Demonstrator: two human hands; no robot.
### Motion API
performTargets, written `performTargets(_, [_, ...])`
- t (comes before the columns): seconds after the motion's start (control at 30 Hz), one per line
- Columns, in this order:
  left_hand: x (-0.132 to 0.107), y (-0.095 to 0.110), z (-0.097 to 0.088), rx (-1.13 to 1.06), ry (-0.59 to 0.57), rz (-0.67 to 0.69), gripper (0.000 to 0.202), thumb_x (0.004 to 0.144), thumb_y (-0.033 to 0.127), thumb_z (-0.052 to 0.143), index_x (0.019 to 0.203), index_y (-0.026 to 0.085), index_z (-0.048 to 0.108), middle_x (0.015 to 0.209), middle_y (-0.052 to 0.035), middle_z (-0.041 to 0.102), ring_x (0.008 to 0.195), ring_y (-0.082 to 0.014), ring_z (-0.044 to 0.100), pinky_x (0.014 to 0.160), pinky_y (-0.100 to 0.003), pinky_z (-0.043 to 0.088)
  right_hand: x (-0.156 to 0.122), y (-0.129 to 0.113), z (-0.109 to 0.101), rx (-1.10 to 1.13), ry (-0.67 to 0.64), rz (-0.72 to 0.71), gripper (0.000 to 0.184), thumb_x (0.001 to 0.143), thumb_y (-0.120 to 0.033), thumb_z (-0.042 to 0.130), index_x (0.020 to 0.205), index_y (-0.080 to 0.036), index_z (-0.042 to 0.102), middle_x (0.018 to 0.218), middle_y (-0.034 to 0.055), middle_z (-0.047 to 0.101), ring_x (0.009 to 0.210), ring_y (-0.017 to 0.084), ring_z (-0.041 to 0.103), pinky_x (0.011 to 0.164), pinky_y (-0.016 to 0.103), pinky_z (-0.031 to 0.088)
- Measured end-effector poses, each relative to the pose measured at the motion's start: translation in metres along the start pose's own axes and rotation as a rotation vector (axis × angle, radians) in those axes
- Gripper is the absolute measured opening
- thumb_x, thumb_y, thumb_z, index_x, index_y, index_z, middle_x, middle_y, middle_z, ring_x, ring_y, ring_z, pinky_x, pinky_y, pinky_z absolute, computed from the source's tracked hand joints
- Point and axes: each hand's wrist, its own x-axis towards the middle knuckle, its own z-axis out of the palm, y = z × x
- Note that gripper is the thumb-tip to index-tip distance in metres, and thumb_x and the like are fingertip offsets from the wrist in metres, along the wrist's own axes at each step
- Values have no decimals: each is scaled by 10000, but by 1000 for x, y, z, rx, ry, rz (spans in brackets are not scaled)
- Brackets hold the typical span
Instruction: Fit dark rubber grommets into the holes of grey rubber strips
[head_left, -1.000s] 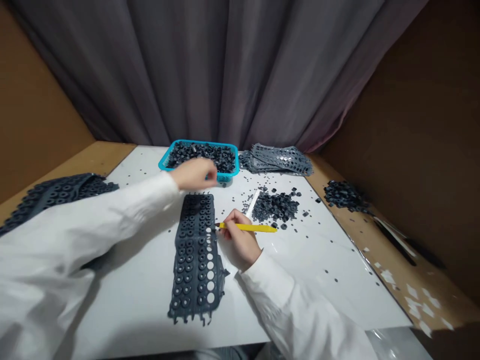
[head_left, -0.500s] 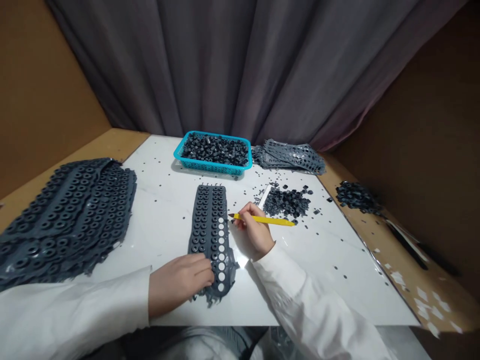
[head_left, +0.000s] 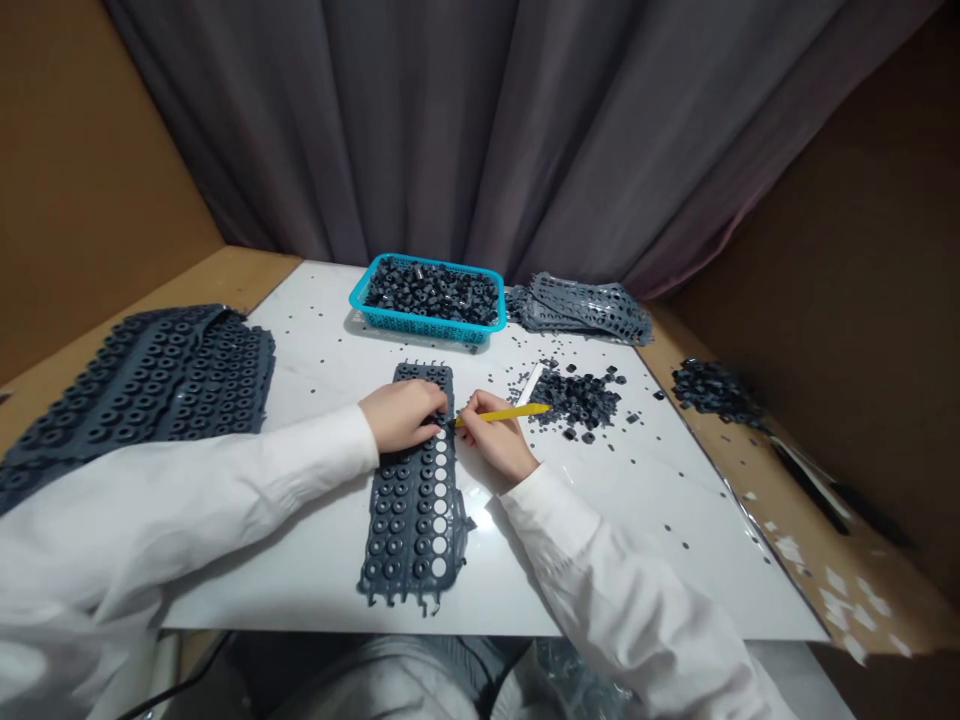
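Note:
A dark grey rubber sheet [head_left: 409, 510] with rows of raised rings lies lengthwise in front of me. Down its right column runs a line of round holes with the white table showing through. My left hand [head_left: 409, 412] rests over the sheet's upper part, thumb and fingers pinched together at the right column; whatever is between them is hidden. Just right of the sheet, my right hand [head_left: 495, 435] grips a yellow pen-shaped tool [head_left: 517, 412], its tip at the sheet's right edge beside my left fingertips.
A blue basket [head_left: 427, 325] full of small black rubber pieces stands at the back. Punched sheets [head_left: 589, 305] lie to its right. A heap of loose pieces [head_left: 581, 398] and a white stick [head_left: 531, 383] are right of my hand. Stacked ringed sheets [head_left: 165, 370] sit left.
My left hand has moved up the sheet from its lower left to the upper right column. The yellow tool has tilted, its rear end now higher. The right hand has shifted slightly.

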Motion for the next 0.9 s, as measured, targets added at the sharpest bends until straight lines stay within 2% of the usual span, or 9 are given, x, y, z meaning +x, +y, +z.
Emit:
performTargets(0.17, [31,2,6,152,-129,77,125,747,200,588,844,146,645,881,-95,645,873,-254,617,731,-316,472,1,2,-4,-93,-63,-87,101,676,-168,501,592,-199,455,499,-46,533,467,103,467,468,210,342])
performTargets(0.3, [42,8,5,196,-198,95,107,737,120,585,816,132,657,837,-104,659,834,-258,633,700,-307,466,3,4,-6,-142,-100,-111,97,679,-166,503,600,-200,457,500,-50,523,475,103,456,473,208,319])
performTargets(0.4, [45,3,8,220,-221,115,135,789,88,523,824,122,649,825,-99,656,845,-244,628,699,-293,453,3,5,-7,-147,-101,-120,105,680,-169,503,597,-201,446,492,-53,512,478,104,446,478,210,310])
performTargets(0.5, [42,-12,16,150,-188,166,141,837,130,489,809,126,627,834,-88,646,848,-213,609,735,-278,447,2,4,-7,-166,-104,-113,97,668,-161,498,598,-202,446,487,-53,510,473,103,434,473,211,297])
performTargets(0.63, [29,-31,28,-79,-29,203,148,870,184,454,830,138,589,832,-69,628,805,-170,577,750,-249,444,1,1,-6,-189,-98,-103,99,657,-154,494,585,-201,445,485,-48,511,474,104,430,469,215,292])
performTargets(0.73, [24,-35,33,-153,43,185,166,878,206,434,814,150,576,802,-58,619,790,-168,567,746,-257,445,1,0,-6,-181,-92,-91,104,650,-148,492,575,-201,443,484,-49,512,474,103,432,467,215,297])
performTargets(0.9, [28,-30,27,-121,-35,193,155,857,200,462,834,150,607,832,-65,625,802,-176,575,750,-265,447,0,3,-6,-98,-76,-45,81,664,-171,497,602,-202,456,512,-46,540,475,104,466,466,209,336])
